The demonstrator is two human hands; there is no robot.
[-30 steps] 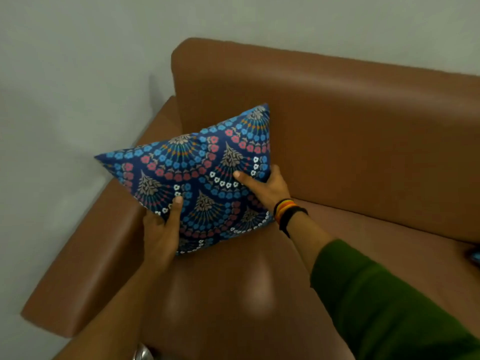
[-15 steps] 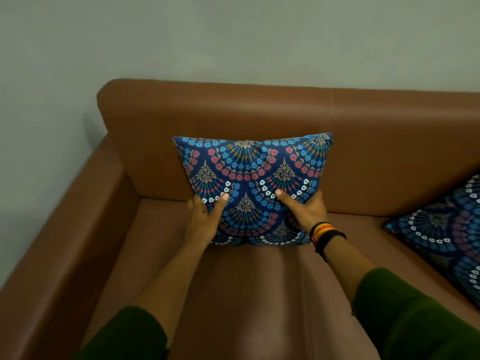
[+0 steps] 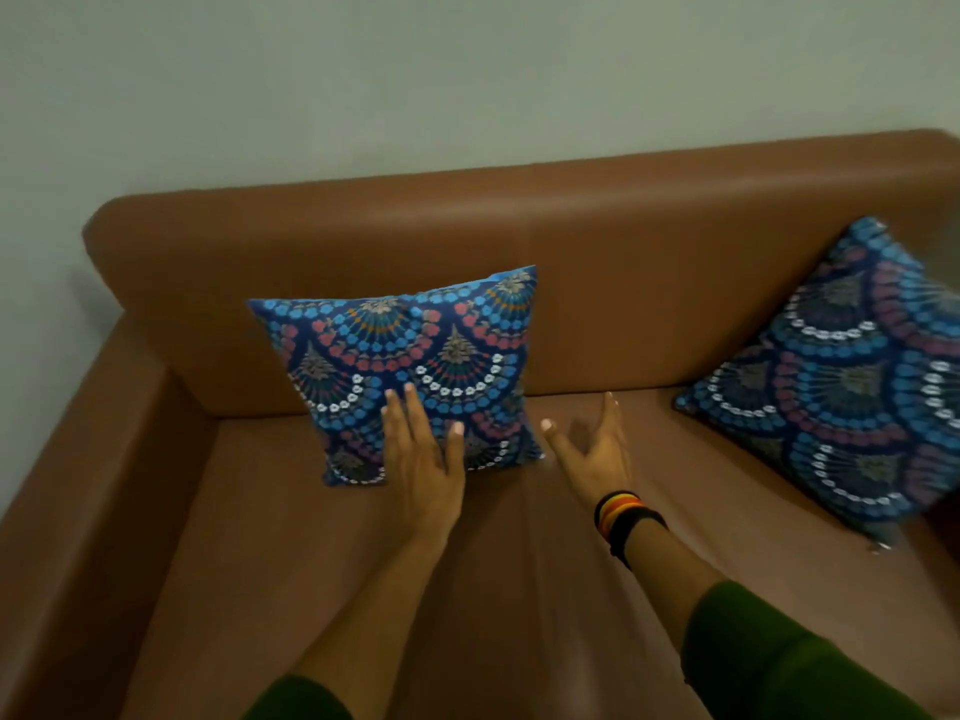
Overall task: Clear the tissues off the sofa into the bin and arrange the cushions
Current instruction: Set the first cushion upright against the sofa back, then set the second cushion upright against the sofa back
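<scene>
A blue patterned cushion (image 3: pixel 415 366) stands upright against the backrest of the brown leather sofa (image 3: pixel 597 241), left of centre. My left hand (image 3: pixel 423 454) is open, fingers spread flat over the cushion's lower front. My right hand (image 3: pixel 592 449) is open just right of the cushion, above the seat, holding nothing. A second blue patterned cushion (image 3: pixel 852 387) leans at the right end of the sofa. No tissues or bin are in view.
The sofa's left armrest (image 3: pixel 93 485) borders the seat. A pale wall (image 3: pixel 415 80) rises behind the backrest. Bare seat lies between the two cushions. A small metallic thing (image 3: pixel 878 547) sits under the right cushion's corner.
Both hands have let go of the left cushion, which now stands by itself against the backrest. My right hand moved off to the right. The view shifted, showing more of the right cushion.
</scene>
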